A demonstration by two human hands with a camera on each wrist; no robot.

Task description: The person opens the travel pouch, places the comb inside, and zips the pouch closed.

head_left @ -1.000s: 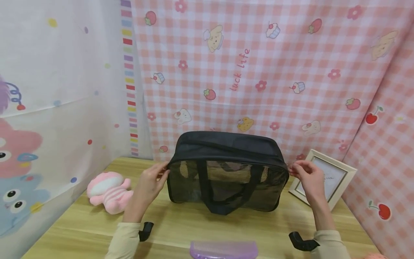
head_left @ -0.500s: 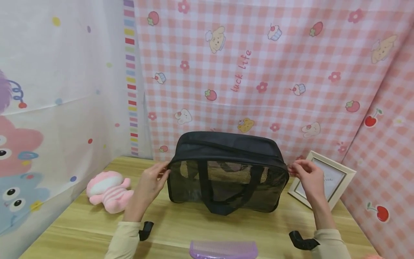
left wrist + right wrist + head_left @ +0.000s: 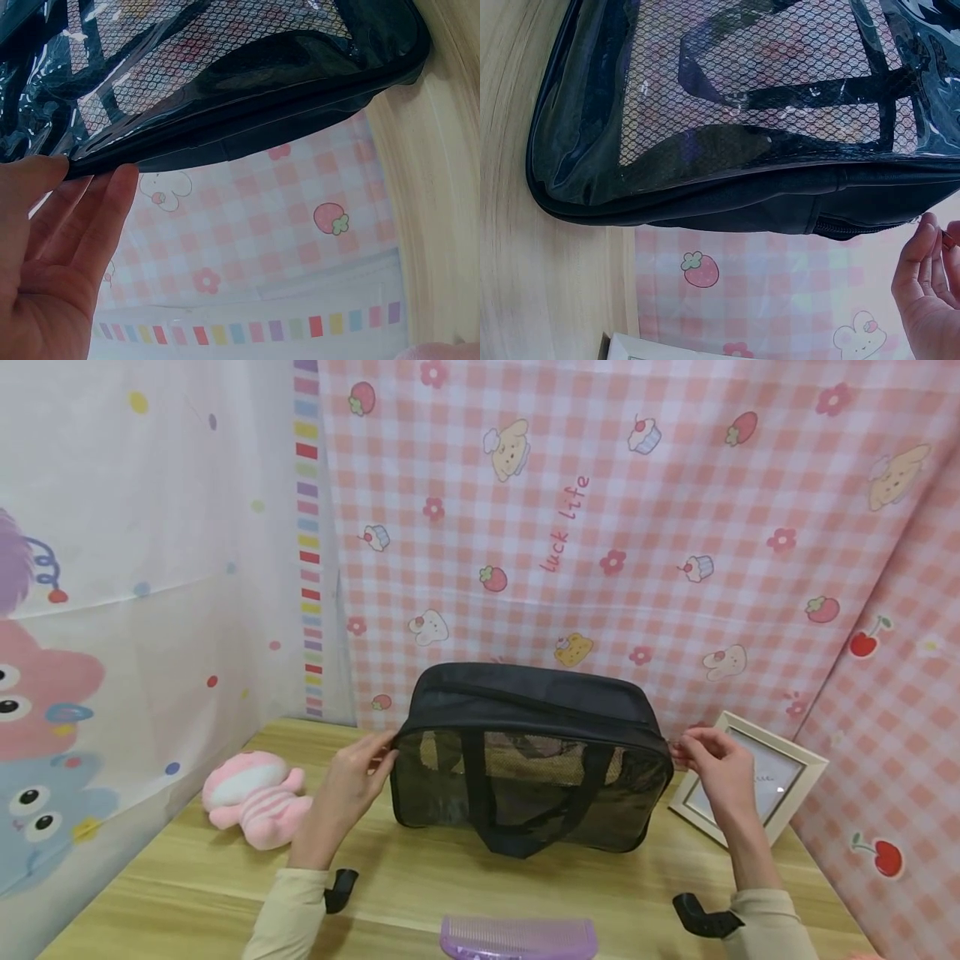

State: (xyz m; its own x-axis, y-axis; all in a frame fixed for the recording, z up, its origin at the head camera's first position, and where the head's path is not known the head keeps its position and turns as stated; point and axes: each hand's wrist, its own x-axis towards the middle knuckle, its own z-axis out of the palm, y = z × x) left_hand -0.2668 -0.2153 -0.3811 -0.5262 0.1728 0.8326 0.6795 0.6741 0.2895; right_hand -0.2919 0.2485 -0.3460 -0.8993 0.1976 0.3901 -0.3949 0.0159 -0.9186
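Note:
A black bag (image 3: 442, 802) with a see-through front panel stands upright on the wooden table. Mesh shows through its panel, and a black strap handle (image 3: 480, 777) hangs down the front. My left hand (image 3: 348, 789) pinches the bag's upper left edge between thumb and fingers, as the left wrist view also shows. At the upper right corner, my right hand (image 3: 720, 768) pinches a small zipper pull at the end of the zipper (image 3: 855, 227). The pull is mostly hidden by the fingertips. Along the bag's top runs the slanting zipper line (image 3: 525, 695).
A pink plush toy (image 3: 262, 802) lies left of the bag, beside my left forearm. Behind my right hand leans a cream picture frame (image 3: 798, 793). A purple comb (image 3: 517, 939) lies at the table's front edge. Printed cloth (image 3: 600, 527) hangs close behind the bag.
The head view has shifted very slightly. Both hands keep their hold at the bag's two upper corners, and the bag stays in place.

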